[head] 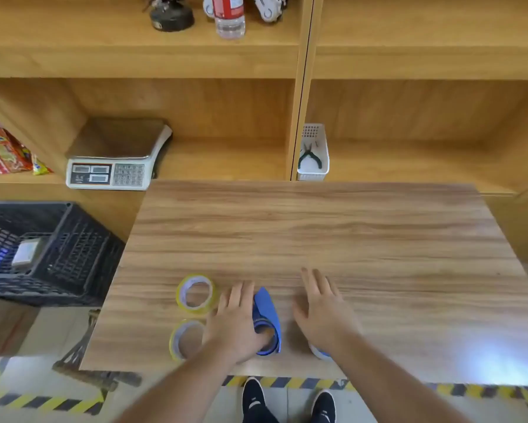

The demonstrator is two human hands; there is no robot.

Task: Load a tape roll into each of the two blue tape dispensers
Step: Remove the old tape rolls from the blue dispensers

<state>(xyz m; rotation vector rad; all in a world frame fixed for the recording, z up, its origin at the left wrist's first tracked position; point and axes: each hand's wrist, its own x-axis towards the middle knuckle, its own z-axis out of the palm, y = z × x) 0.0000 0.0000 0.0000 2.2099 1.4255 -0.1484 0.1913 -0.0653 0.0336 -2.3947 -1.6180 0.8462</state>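
Two clear yellowish tape rolls lie flat near the table's front left: one farther back [197, 294], one nearer the edge [185, 339]. A blue tape dispenser [268, 319] lies between my hands. My left hand [237, 322] rests flat, fingers apart, against the dispenser's left side and partly over it. My right hand [323, 309] hovers open to the dispenser's right. Under my right wrist a second blue dispenser [320, 353] shows only as a small blue and white edge; the rest is hidden.
The wooden table [348, 239] stands against wooden shelving. A weighing scale [113, 157] and a white basket with pliers [313, 154] sit on the shelf behind. A black crate [42, 251] stands to the left. My feet and hazard tape are below the table's front edge.
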